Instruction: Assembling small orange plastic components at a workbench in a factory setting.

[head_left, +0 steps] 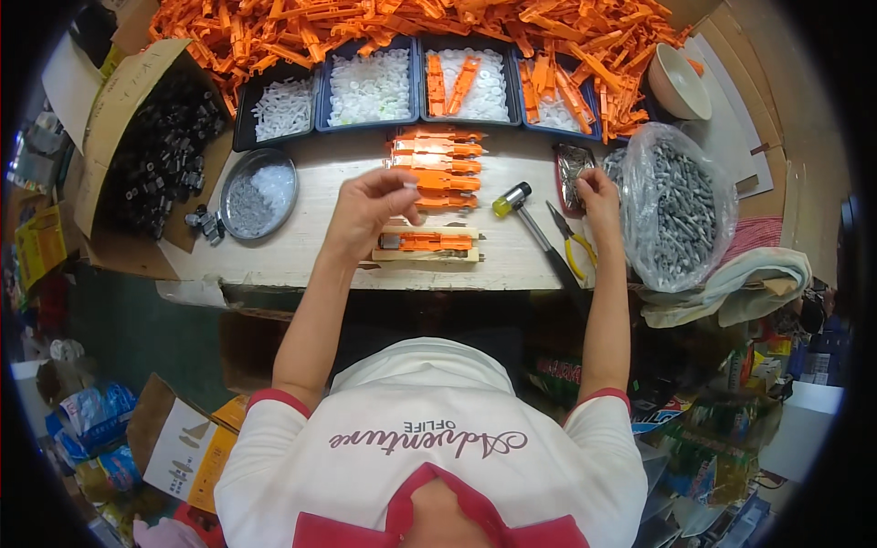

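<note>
My left hand (365, 208) is pinched on a small white plastic piece (410, 184), held above the near end of a row of orange plastic parts (440, 165). Just below it, an orange part with dark metal pieces (429, 241) lies in a pale wooden jig (388, 257). My right hand (598, 199) is at the right edge of a small dark tray of fine metal bits (573, 172). Its thumb and fingertips are closed together; whatever they may hold is too small to make out.
A hammer (539, 233) and yellow-handled pliers (577, 247) lie between my arms. Blue bins (322, 100) of white pieces line the back, below an orange heap (365, 23). At left stand a round metal dish (290, 212) and a cardboard box (105, 151); a bag of grey parts (681, 205) sits right.
</note>
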A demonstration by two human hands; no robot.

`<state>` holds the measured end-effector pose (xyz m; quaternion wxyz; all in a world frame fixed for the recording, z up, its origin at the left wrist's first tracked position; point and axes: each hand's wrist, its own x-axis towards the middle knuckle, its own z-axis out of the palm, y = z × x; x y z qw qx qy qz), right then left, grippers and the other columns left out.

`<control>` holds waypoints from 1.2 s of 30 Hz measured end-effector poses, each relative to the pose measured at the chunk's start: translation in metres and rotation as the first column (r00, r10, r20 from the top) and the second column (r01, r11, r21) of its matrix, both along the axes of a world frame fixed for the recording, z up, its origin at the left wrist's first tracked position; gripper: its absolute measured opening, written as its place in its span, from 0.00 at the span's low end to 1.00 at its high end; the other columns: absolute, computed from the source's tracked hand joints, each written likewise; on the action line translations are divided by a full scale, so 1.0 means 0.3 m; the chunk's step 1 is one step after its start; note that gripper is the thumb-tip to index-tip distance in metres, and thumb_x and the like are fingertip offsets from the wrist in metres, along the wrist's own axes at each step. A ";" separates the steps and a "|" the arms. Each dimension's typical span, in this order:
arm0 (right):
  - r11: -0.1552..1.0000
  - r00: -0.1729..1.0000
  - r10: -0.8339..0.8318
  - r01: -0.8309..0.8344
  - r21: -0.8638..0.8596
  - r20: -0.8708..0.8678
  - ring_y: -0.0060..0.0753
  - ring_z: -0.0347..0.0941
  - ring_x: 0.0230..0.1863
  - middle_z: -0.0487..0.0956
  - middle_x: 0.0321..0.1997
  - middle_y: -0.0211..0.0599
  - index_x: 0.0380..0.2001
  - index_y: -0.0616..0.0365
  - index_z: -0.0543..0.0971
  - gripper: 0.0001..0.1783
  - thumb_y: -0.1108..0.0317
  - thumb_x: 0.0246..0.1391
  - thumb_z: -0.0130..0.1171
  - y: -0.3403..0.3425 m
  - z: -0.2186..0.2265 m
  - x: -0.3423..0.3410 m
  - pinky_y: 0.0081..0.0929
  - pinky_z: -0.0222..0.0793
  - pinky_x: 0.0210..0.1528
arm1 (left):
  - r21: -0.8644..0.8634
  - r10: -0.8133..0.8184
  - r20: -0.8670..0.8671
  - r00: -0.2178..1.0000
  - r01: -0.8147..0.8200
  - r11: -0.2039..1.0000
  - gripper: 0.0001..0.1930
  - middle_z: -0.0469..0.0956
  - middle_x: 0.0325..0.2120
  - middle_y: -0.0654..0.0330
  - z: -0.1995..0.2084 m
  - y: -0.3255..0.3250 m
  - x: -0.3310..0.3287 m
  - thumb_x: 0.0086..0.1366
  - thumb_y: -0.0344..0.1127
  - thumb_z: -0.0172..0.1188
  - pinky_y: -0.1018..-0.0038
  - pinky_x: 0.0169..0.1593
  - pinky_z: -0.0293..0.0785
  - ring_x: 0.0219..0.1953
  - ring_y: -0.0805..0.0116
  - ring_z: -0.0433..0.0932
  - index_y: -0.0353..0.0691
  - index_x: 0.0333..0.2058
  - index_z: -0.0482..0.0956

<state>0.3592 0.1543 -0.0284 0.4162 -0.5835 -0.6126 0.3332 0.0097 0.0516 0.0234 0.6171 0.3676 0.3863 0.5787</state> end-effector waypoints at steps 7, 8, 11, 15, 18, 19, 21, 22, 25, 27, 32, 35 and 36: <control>1.000 1.000 0.017 -0.017 -0.010 -0.014 0.12 0.58 0.21 0.67 0.22 0.20 0.29 0.57 0.72 0.02 0.72 0.51 0.52 -0.009 0.004 0.006 0.14 0.54 0.22 | -0.127 -0.032 0.069 0.997 0.041 0.991 0.09 0.76 0.27 0.56 -0.035 -0.097 0.037 0.55 0.22 0.56 0.74 0.34 0.77 0.26 0.69 0.76 0.30 0.36 0.74; 0.999 0.997 0.025 -0.027 0.027 0.076 0.13 0.59 0.22 0.68 0.23 0.21 0.29 0.57 0.72 0.02 0.72 0.51 0.51 -0.009 0.001 0.010 0.14 0.55 0.23 | -0.122 -0.051 0.035 0.998 0.055 0.991 0.09 0.75 0.27 0.56 -0.036 -0.104 0.039 0.54 0.22 0.56 0.74 0.34 0.77 0.27 0.69 0.76 0.30 0.36 0.74; 0.998 0.994 -0.006 -0.001 0.059 0.109 0.16 0.62 0.24 0.70 0.24 0.25 0.30 0.60 0.72 0.03 0.73 0.51 0.51 -0.009 -0.002 -0.001 0.16 0.60 0.27 | -0.124 -0.076 -0.005 0.997 0.075 0.989 0.09 0.76 0.26 0.56 -0.040 -0.119 0.044 0.54 0.22 0.57 0.74 0.34 0.77 0.27 0.69 0.76 0.29 0.35 0.75; 0.997 0.962 0.016 -0.038 0.074 0.272 0.20 0.65 0.27 0.71 0.25 0.30 0.31 0.62 0.72 0.04 0.74 0.51 0.50 -0.025 0.035 -0.023 0.19 0.62 0.31 | -0.098 -0.057 -0.011 0.998 0.056 0.994 0.08 0.77 0.25 0.58 -0.047 -0.142 0.067 0.55 0.23 0.58 0.77 0.33 0.77 0.26 0.73 0.77 0.31 0.35 0.77; 0.981 0.912 -0.003 -0.078 0.180 0.411 0.21 0.66 0.29 0.73 0.26 0.31 0.29 0.64 0.73 0.04 0.74 0.50 0.51 -0.025 0.029 -0.008 0.19 0.63 0.33 | -0.126 -0.085 -0.026 0.996 0.081 0.989 0.08 0.76 0.27 0.55 -0.041 -0.150 0.070 0.53 0.22 0.58 0.76 0.34 0.74 0.26 0.70 0.76 0.29 0.34 0.76; 0.981 0.913 0.010 -0.088 0.172 0.409 0.21 0.66 0.29 0.73 0.26 0.31 0.29 0.64 0.73 0.04 0.74 0.50 0.51 -0.038 0.030 -0.020 0.19 0.63 0.33 | -0.134 -0.074 -0.028 0.997 0.070 0.988 0.08 0.76 0.27 0.55 -0.046 -0.152 0.070 0.53 0.22 0.58 0.76 0.34 0.74 0.26 0.70 0.76 0.29 0.34 0.76; 0.998 0.995 0.035 -0.040 0.054 0.092 0.19 0.65 0.28 0.72 0.27 0.26 0.28 0.63 0.73 0.04 0.74 0.51 0.52 -0.066 0.071 -0.051 0.17 0.62 0.32 | -0.098 -0.093 -0.026 0.995 0.090 0.991 0.08 0.76 0.27 0.57 -0.051 -0.162 0.066 0.53 0.22 0.58 0.77 0.33 0.74 0.26 0.70 0.76 0.29 0.34 0.76; 0.984 0.990 0.024 -0.048 -0.173 -0.140 0.15 0.64 0.29 0.71 0.27 0.22 0.28 0.62 0.74 0.03 0.74 0.51 0.52 -0.114 0.151 -0.118 0.14 0.60 0.31 | -0.088 -0.078 -0.014 0.997 0.076 0.993 0.08 0.75 0.26 0.58 -0.051 -0.169 0.064 0.53 0.22 0.58 0.77 0.33 0.75 0.26 0.71 0.76 0.30 0.34 0.76; 0.940 0.914 0.301 -0.333 -0.078 -0.273 0.13 0.63 0.30 0.71 0.27 0.23 0.29 0.61 0.74 0.02 0.75 0.51 0.53 -0.233 0.229 -0.296 0.12 0.58 0.32 | -0.069 -0.086 -0.033 0.996 0.084 0.994 0.09 0.74 0.26 0.59 -0.047 -0.184 0.074 0.52 0.21 0.58 0.77 0.32 0.75 0.26 0.71 0.76 0.31 0.35 0.76; 0.849 0.820 0.485 -0.525 -0.060 -0.304 0.15 0.64 0.30 0.71 0.28 0.25 0.28 0.62 0.75 0.02 0.77 0.49 0.53 -0.282 0.212 -0.381 0.13 0.58 0.33 | -0.074 -0.082 -0.022 0.996 0.080 0.994 0.11 0.74 0.27 0.59 -0.043 -0.191 0.084 0.52 0.20 0.58 0.77 0.32 0.75 0.26 0.71 0.76 0.31 0.36 0.76; 0.786 0.752 0.587 -0.619 -0.015 -0.300 0.19 0.65 0.30 0.71 0.28 0.28 0.27 0.63 0.75 0.02 0.78 0.46 0.56 -0.351 0.223 -0.503 0.15 0.59 0.33 | -0.045 -0.095 0.006 0.995 0.095 0.995 0.15 0.74 0.26 0.61 -0.038 -0.203 0.078 0.53 0.21 0.60 0.79 0.31 0.76 0.27 0.74 0.76 0.31 0.41 0.73; 0.773 0.744 0.592 -0.633 -0.044 -0.310 0.22 0.65 0.30 0.71 0.27 0.29 0.27 0.63 0.76 0.03 0.77 0.46 0.56 -0.359 0.222 -0.523 0.18 0.60 0.34 | -0.066 -0.086 -0.005 0.996 0.086 0.994 0.16 0.74 0.26 0.61 -0.040 -0.209 0.074 0.53 0.21 0.59 0.79 0.31 0.77 0.27 0.75 0.76 0.31 0.42 0.72; 0.773 0.747 0.603 -0.634 -0.026 -0.281 0.22 0.65 0.30 0.71 0.27 0.30 0.27 0.63 0.75 0.03 0.77 0.46 0.56 -0.359 0.218 -0.526 0.18 0.61 0.34 | -0.052 -0.084 0.001 0.996 0.084 0.995 0.16 0.74 0.26 0.61 -0.045 -0.210 0.072 0.53 0.21 0.60 0.79 0.31 0.77 0.27 0.75 0.76 0.31 0.42 0.72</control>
